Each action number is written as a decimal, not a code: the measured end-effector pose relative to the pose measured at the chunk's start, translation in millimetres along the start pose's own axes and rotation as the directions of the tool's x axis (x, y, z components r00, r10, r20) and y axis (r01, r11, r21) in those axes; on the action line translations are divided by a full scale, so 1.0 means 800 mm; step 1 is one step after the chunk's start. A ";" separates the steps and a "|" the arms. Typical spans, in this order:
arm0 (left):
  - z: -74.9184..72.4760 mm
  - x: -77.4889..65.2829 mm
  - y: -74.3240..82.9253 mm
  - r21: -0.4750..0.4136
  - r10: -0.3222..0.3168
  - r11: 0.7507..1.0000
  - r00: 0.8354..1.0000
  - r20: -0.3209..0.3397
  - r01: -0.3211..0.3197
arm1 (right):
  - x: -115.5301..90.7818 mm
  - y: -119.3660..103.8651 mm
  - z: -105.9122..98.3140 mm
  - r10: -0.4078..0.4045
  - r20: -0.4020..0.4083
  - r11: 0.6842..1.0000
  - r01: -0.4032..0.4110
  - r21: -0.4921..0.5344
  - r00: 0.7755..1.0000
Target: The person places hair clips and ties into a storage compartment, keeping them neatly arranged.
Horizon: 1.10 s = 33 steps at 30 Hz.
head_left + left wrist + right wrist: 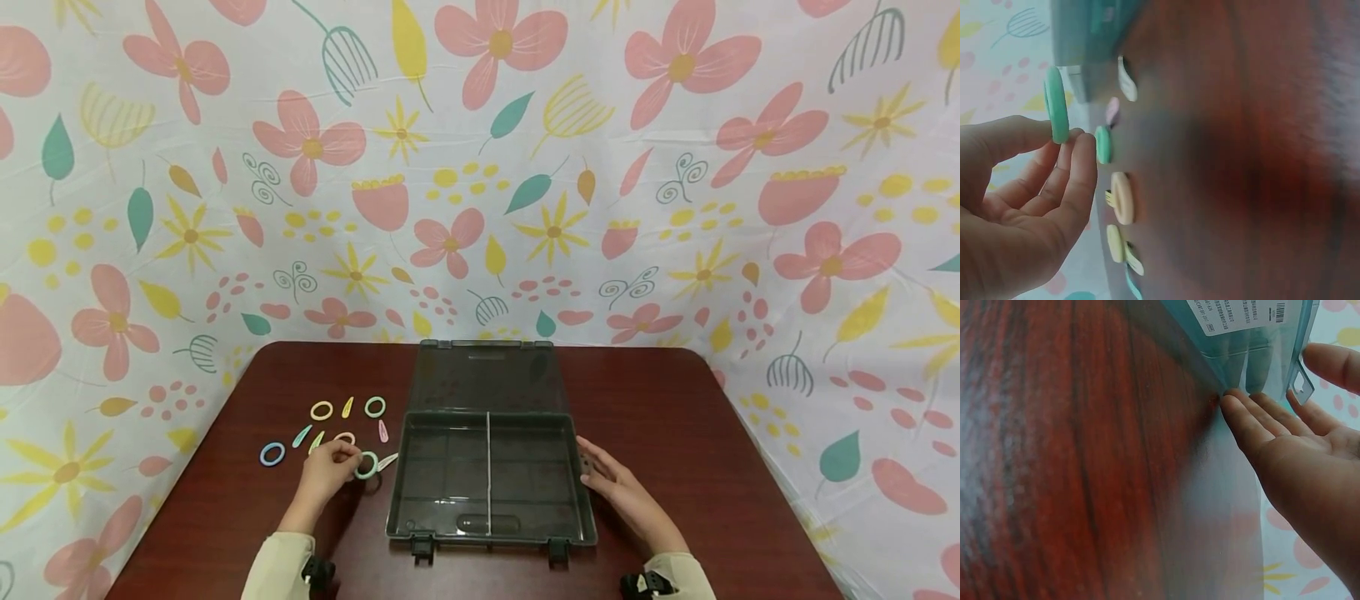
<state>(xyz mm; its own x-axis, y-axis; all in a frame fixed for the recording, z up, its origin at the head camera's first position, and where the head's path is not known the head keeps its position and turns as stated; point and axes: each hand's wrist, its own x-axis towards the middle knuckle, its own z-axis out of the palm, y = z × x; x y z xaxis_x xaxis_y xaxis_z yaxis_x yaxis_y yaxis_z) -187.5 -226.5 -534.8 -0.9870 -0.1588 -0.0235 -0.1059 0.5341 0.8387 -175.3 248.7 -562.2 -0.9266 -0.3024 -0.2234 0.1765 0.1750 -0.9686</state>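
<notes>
In the head view, my left hand (326, 477) pinches a mint-green hair tie (367, 465) between thumb and fingertips, raised over the table left of the box. The left wrist view shows this hair tie (1056, 105) edge-on at the fingertips. A dark see-through plastic box (442, 467) lies with its lid (487, 379) folded back and a pale divider (489, 475) down its middle. My right hand (618, 492) rests against the box's right wall. In the right wrist view, the right hand's fingers (1244, 419) lie straight along that wall, thumb apart beside a hang tab (1301, 386).
On the dark red table (675, 450), left of the box, lie a blue hair tie (272, 454), a yellow hair tie (322, 410), another green hair tie (375, 407), a peach one (345, 438) and several snap clips, including a white clip (387, 462). Flowered cloth (450, 167) hangs behind.
</notes>
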 end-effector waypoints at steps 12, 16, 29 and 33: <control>0.009 0.020 0.038 -0.292 -0.048 0.954 0.995 0.090 0.072 | 0.000 -0.001 0.000 -0.003 -0.001 1.000 0.003 0.004 1.000; 0.018 0.025 0.055 -0.361 -0.058 0.927 0.991 0.121 0.099 | -0.001 -0.003 0.000 -0.006 0.007 1.000 0.006 -0.009 1.000; 0.057 0.046 0.109 -0.481 -0.048 0.864 0.976 0.212 0.147 | -0.002 -0.002 -0.001 0.020 0.004 1.000 -0.020 0.010 1.000; 0.068 0.050 0.124 -0.504 -0.045 0.845 0.963 0.267 0.180 | -0.002 -0.002 -0.001 0.026 0.006 0.999 -0.026 0.030 1.000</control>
<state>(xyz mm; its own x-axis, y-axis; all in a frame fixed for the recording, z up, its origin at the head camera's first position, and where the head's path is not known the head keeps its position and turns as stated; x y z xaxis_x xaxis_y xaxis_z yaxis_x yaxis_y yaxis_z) -243.9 -134.4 -482.4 -0.9775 0.0451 -0.2059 -0.2059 0.0039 0.9786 -174.0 249.6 -560.1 -0.9196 -0.3037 -0.2491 0.2105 0.1545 -0.9653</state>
